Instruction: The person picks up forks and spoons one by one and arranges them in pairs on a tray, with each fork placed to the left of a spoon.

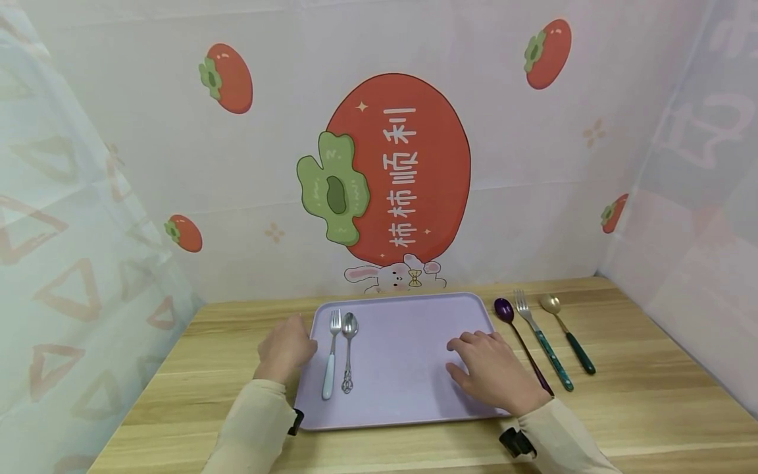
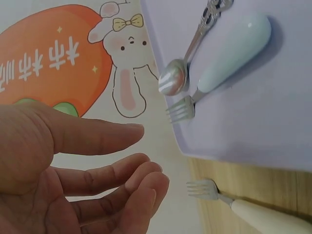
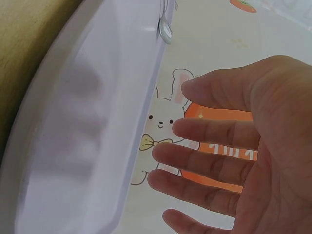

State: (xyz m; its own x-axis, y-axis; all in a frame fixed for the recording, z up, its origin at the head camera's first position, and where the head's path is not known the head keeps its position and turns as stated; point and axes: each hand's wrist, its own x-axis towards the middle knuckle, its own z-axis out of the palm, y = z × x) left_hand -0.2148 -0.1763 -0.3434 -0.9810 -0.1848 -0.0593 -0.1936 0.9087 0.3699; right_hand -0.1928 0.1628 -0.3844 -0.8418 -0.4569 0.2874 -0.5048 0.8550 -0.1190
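A lilac tray (image 1: 403, 368) lies on the wooden table. On its left side rest a fork with a pale blue handle (image 1: 328, 375) and a silver spoon with an ornate handle (image 1: 348, 352). My left hand (image 1: 286, 349) hovers by the tray's left edge, fingers loosely bent and holding nothing. A fork with a cream handle (image 2: 263, 217) lies on the wood beside the tray in the left wrist view; the left arm hides it from the head camera. Over the tray's right part, my right hand (image 1: 491, 368) is spread with nothing in it.
Right of the tray lie a purple spoon (image 1: 504, 309), a fork with a dark green handle (image 1: 551, 359) and a gold spoon with a green handle (image 1: 580, 352). A printed cloth (image 1: 266, 164) stands behind the table and along both sides.
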